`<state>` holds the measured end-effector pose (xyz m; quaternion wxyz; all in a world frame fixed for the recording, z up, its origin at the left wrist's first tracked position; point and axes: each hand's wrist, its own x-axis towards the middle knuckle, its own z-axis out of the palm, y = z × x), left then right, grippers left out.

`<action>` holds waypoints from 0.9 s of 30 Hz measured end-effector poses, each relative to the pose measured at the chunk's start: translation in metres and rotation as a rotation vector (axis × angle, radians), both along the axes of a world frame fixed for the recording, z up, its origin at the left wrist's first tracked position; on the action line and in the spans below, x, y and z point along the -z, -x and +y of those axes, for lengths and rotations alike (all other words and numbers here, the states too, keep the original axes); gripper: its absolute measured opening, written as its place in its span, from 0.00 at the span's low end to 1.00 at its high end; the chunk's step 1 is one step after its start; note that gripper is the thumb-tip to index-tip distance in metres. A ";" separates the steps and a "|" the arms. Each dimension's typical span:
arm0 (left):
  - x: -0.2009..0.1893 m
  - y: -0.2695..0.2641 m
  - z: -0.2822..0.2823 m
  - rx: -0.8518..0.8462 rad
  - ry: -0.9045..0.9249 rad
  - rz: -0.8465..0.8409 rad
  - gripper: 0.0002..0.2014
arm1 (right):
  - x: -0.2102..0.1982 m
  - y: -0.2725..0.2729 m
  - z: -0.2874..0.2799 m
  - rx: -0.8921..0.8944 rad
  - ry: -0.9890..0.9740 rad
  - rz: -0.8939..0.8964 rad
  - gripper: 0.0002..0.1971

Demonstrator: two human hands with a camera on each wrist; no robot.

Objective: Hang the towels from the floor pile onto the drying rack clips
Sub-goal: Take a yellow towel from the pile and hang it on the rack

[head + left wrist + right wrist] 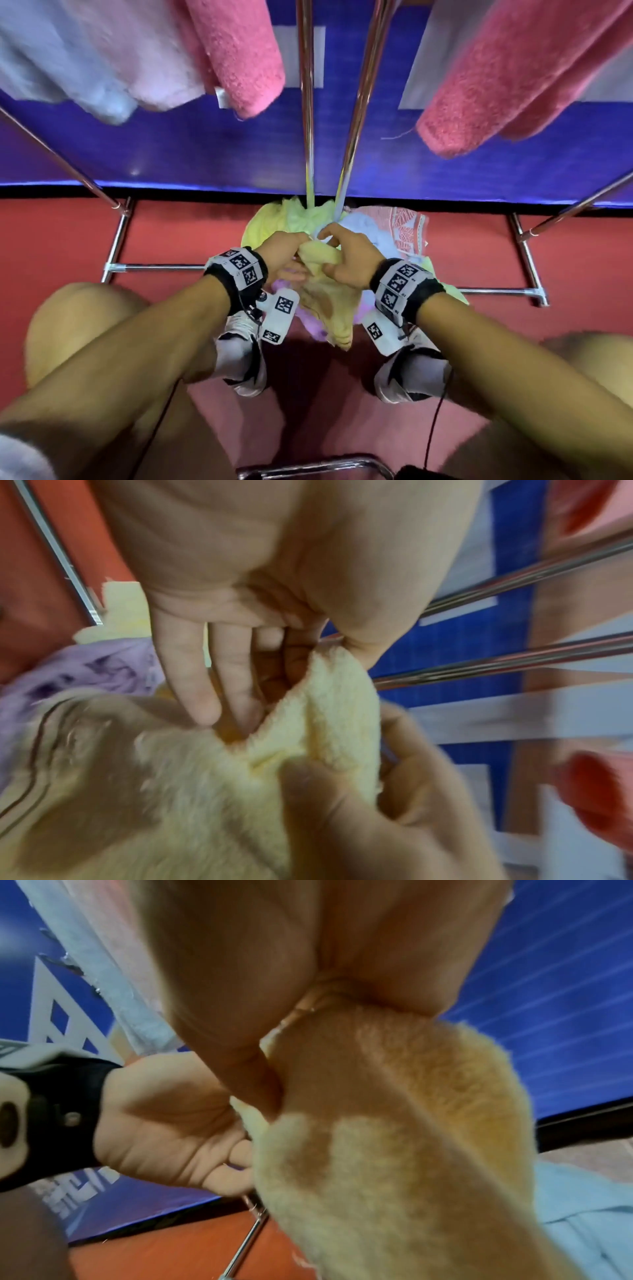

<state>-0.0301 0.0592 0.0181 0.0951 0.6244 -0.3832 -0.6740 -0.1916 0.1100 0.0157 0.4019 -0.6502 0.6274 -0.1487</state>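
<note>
Your left hand [281,255] and right hand [347,257] meet low over the floor pile [342,222], both grips clamped on one yellow towel [320,262]: thumb and fingers of each pinch a bunched edge, the rest hanging toward your shoes [239,356]. Pile lies on the red floor [61,240] between the drying rack [305,102] legs, just ahead of your hands: pale green, light blue, lilac, a patterned piece. Pink towels [239,54] hang overhead. Clips not discernible.

Red floor [61,240]: towel pile [376,226], drying rack base [154,266], sneakers [239,356]
</note>
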 end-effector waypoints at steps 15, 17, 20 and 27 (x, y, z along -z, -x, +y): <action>-0.126 0.028 0.067 -0.057 0.112 0.733 0.32 | -0.077 0.043 0.058 0.559 -0.244 -0.726 0.37; -0.126 0.030 0.076 -0.022 0.098 0.774 0.26 | -0.071 0.038 0.060 0.546 -0.323 -0.771 0.34; -0.112 0.030 0.083 -0.076 0.088 0.695 0.16 | -0.071 0.029 0.065 0.536 -0.250 -0.789 0.18; -0.082 0.017 0.067 0.021 0.218 0.215 0.21 | -0.072 0.026 0.079 0.265 0.072 -0.549 0.24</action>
